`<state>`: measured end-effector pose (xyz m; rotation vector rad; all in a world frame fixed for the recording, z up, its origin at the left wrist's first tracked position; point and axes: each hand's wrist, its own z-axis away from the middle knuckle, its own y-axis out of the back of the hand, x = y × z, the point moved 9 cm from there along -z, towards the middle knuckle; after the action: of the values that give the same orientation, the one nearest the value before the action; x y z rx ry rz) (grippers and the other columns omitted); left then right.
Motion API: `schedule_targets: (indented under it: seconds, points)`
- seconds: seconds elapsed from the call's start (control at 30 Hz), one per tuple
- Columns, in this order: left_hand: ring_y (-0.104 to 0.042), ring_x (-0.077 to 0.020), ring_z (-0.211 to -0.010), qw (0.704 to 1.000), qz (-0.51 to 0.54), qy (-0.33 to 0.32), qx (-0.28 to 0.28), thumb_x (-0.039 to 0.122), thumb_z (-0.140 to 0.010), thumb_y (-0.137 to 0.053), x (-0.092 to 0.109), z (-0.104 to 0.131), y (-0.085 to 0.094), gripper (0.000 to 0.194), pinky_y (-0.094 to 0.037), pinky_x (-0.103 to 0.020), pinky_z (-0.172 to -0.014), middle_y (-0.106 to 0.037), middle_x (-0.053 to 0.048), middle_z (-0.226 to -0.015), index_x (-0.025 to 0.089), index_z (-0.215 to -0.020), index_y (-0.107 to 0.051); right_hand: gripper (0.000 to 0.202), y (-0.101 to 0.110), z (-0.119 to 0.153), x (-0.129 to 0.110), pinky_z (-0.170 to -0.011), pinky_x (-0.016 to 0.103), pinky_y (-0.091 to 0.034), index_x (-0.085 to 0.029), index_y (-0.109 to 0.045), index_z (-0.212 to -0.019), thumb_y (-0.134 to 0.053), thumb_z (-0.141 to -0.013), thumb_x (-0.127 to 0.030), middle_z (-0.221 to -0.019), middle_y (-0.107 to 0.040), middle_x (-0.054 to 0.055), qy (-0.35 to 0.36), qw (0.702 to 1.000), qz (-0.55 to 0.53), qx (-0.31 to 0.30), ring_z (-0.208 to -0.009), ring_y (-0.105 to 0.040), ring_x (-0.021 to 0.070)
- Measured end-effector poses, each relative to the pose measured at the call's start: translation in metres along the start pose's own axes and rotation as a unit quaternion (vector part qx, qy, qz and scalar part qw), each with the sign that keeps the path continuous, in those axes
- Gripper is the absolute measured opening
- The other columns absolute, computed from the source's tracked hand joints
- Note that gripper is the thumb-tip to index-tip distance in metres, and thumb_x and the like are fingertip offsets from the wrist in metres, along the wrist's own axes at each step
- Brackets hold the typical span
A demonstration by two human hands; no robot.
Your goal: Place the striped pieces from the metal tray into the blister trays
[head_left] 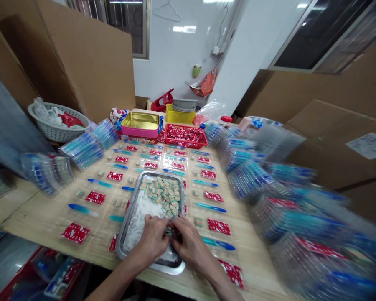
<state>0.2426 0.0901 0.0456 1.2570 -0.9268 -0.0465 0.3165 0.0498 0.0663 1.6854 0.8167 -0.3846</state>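
Gathering small erasers (pixel 163 193) from metal tray (pixel 129 217) at lower centre of frame. Left hand (pixel 153 241) and right hand (pixel 189 244) curled together over tray's near end, fingertips pinching few pieces between them. Step judged: picking up handful. Next calls for clean lift clear of white powder (pixel 138 219), then placing beside red packets (pixel 95 197) and blue pens (pixel 83 209) laid across bench (pixel 44 217).

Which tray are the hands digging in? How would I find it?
Look at the long wooden table covered in small packets. At its near edge lies a shiny metal tray holding white powder and little blocks. It is the only silver one; the red basket sits far behind.
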Motion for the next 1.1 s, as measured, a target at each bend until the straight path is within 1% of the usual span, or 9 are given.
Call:
schedule_targets:
  seconds: [0.17,0.27,0.4,0.5,0.67,0.77,0.9,1.0,1.1]
  points:
    - [-0.058,-0.0225,-0.086,1.0,0.0,0.004,-0.013,0.014,-0.067,-0.051,0.0005,0.0005,-0.0013,0.023,-0.032,-0.037,-0.081,-0.068,-0.004,-0.083,0.019,-0.086,-0.063,0.031,0.0033,-0.0025,0.0001,-0.093,0.041,-0.039,-0.02,-0.052,-0.086,-0.042,-0.065,0.0,-0.087,-0.057,0.005,0.001,1.0,0.005,0.017,-0.09,-0.053,0.0223]
    - [-0.058,-0.0225,-0.088,1.0,0.0,0.002,-0.01,0.009,-0.067,-0.049,-0.0001,0.0005,0.0002,0.027,-0.031,-0.037,-0.081,-0.068,-0.004,-0.084,0.02,-0.087,-0.063,0.031,0.0023,-0.0033,0.001,-0.094,0.042,-0.038,-0.02,-0.052,-0.084,-0.042,-0.063,0.0,-0.086,-0.057,0.004,0.002,1.0,0.003,0.016,-0.088,-0.053,0.0221]
    - [-0.058,-0.0224,-0.089,1.0,-0.001,0.006,-0.014,0.005,-0.063,-0.047,-0.0014,-0.0004,0.0004,0.031,-0.032,-0.036,-0.081,-0.068,-0.005,-0.086,0.019,-0.087,-0.062,0.028,0.0006,-0.0036,0.0014,-0.092,0.043,-0.039,-0.02,-0.051,-0.083,-0.044,-0.065,0.0,-0.085,-0.056,0.004,-0.001,1.0,-0.003,0.011,-0.086,-0.053,0.0217]
    - [-0.058,-0.0221,-0.088,1.0,0.005,0.013,-0.024,0.006,-0.063,-0.048,-0.0026,0.0,-0.001,0.032,-0.033,-0.036,-0.081,-0.067,-0.005,-0.085,0.019,-0.088,-0.063,0.027,0.0008,-0.0036,0.0013,-0.091,0.042,-0.039,-0.02,-0.05,-0.081,-0.044,-0.065,0.001,-0.083,-0.055,0.003,-0.003,1.0,-0.004,0.011,-0.084,-0.053,0.0209]
    - [-0.057,-0.0237,-0.091,1.0,-0.007,0.014,-0.011,0.01,-0.066,-0.05,-0.0032,0.0002,0.0007,0.029,-0.033,-0.038,-0.083,-0.067,-0.006,-0.088,0.018,-0.091,-0.063,0.028,0.0011,-0.0041,0.0001,-0.086,0.038,-0.042,-0.02,-0.05,-0.082,-0.045,-0.066,0.003,-0.085,-0.055,0.004,-0.001,1.0,-0.003,0.018,-0.088,-0.051,0.022]
    - [-0.058,-0.0231,-0.091,1.0,-0.001,0.014,-0.02,0.012,-0.066,-0.052,-0.0034,-0.0016,-0.0017,0.026,-0.034,-0.037,-0.083,-0.068,-0.005,-0.088,0.018,-0.09,-0.062,0.03,0.0,-0.0042,0.0014,-0.081,0.035,-0.043,-0.02,-0.05,-0.082,-0.045,-0.065,0.004,-0.087,-0.054,0.004,-0.004,1.0,-0.008,0.022,-0.089,-0.05,0.0226]
    - [-0.059,-0.0225,-0.088,0.999,0.004,0.017,-0.028,0.011,-0.067,-0.052,-0.0045,-0.0029,-0.0031,0.024,-0.034,-0.035,-0.081,-0.068,-0.004,-0.085,0.019,-0.087,-0.062,0.027,-0.0027,-0.003,0.0053,-0.076,0.033,-0.043,-0.02,-0.049,-0.081,-0.044,-0.067,0.003,-0.087,-0.052,0.005,-0.014,1.0,-0.02,0.014,-0.086,-0.051,0.0216]
    - [-0.059,-0.0231,-0.09,1.0,0.001,0.006,-0.025,0.009,-0.067,-0.05,-0.0033,-0.0027,-0.0034,0.024,-0.033,-0.036,-0.081,-0.068,-0.004,-0.087,0.019,-0.085,-0.062,0.028,-0.0027,-0.0021,0.0041,-0.078,0.034,-0.044,-0.02,-0.05,-0.082,-0.043,-0.067,0.003,-0.087,-0.053,0.005,-0.006,1.0,-0.021,0.012,-0.088,-0.051,0.0221]
    - [-0.059,-0.023,-0.091,1.0,0.009,-0.002,-0.02,0.01,-0.067,-0.05,-0.0032,-0.0027,-0.0053,0.026,-0.034,-0.036,-0.083,-0.068,-0.004,-0.088,0.019,-0.089,-0.062,0.028,0.0002,-0.0025,0.0019,-0.082,0.036,-0.044,-0.02,-0.051,-0.083,-0.044,-0.067,0.002,-0.087,-0.053,0.005,-0.003,1.0,-0.02,0.018,-0.09,-0.051,0.0226]
